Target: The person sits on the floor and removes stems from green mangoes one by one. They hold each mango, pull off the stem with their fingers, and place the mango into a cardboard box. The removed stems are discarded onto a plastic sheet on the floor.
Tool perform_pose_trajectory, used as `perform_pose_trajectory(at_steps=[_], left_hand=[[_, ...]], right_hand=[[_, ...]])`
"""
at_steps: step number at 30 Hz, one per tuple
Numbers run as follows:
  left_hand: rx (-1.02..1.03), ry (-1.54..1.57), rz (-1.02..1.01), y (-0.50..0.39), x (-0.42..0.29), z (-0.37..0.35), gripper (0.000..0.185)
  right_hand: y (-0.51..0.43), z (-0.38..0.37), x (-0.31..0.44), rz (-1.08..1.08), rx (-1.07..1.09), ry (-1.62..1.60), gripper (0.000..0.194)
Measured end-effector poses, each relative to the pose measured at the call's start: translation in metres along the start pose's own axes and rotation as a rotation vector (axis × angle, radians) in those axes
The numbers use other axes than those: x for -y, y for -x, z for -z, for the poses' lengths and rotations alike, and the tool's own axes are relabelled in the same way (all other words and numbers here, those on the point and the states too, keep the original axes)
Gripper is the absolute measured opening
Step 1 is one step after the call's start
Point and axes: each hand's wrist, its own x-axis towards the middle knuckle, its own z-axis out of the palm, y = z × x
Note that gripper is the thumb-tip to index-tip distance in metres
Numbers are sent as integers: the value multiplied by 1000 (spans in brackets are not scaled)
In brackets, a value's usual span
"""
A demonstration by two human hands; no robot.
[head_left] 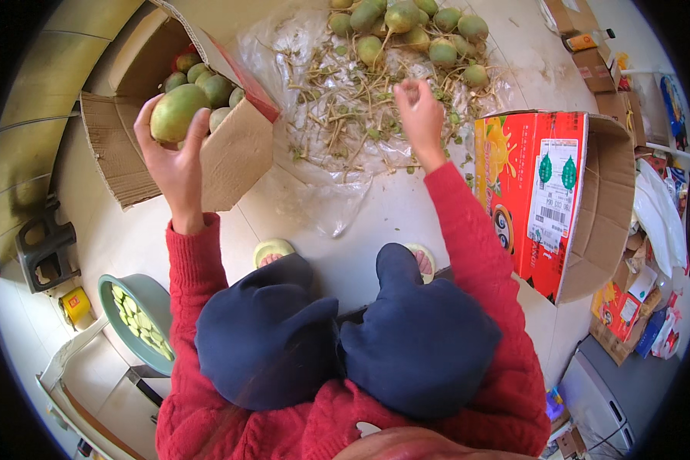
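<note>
My left hand [178, 161] grips a large green radish [179, 113] over the near side of an open cardboard box [236, 152], where several more green radishes [215, 89] lie. Over a plastic sheet [322, 198] strewn with cut roots and leaf bits [345, 123], my right hand [421, 115] hangs with its fingers curled; whether something small is between them cannot be told. Beyond it, a heap of round green radishes [402, 17] with thin roots rests at the sheet's far end.
A red printed carton [552, 201] stands open at the right. At the lower left are a green basin [144, 322] of pale green slices, a yellow can [76, 306] and a dark plastic stool [46, 250]. Boxes, bags and a bottle [586, 40] line the right side.
</note>
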Motion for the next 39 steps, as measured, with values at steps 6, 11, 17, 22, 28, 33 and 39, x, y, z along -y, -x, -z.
perform_pose_trajectory(at_steps=[6,11,17,22,28,33,39], left_hand=[[-72,-673,-76,3,30,5,45],[51,7,-172,32,15,-27,25],[728,576,625,61,3,-89,36],[738,1024,1294,54,18,-116,63],[617,1005,1103,69,12,-105,60],[426,601,500,65,9,-95,66],[531,373,269,68,-1,-92,71]], right_hand=[[-102,-58,-18,-160,25,83,40],[-123,-75,-25,-80,20,101,39],[-69,-18,-2,-204,164,-566,22],[54,11,31,-54,376,-529,28],[98,9,45,331,428,-382,29],[87,30,58,244,300,-213,32],[85,45,85,284,297,35,30]])
